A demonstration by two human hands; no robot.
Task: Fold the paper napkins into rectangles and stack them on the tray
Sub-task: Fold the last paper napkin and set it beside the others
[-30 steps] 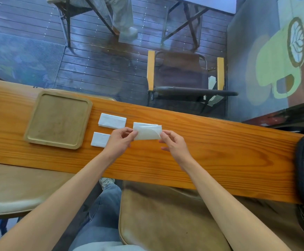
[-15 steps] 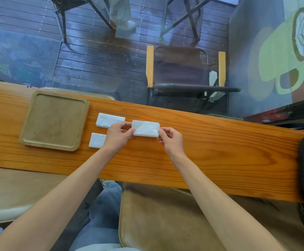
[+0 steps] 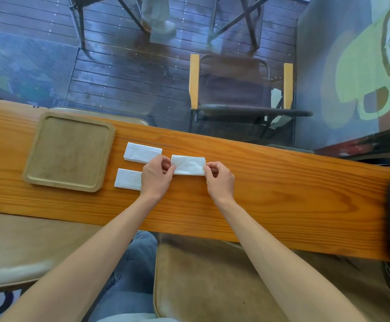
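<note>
**Third napkin folded, nothing stacked yet**

My left hand [image 3: 156, 176] and right hand [image 3: 219, 180] each pinch one end of a white paper napkin folded into a rectangle [image 3: 188, 165], which lies flat on the orange wooden counter [image 3: 282, 194]. Just left of it lie two more folded white napkins, a far one [image 3: 142, 152] and a near one [image 3: 128, 179]. The square tan wooden tray [image 3: 70, 151] beside them holds none. I judge folding nearly finished; all the stacking remains.
</note>
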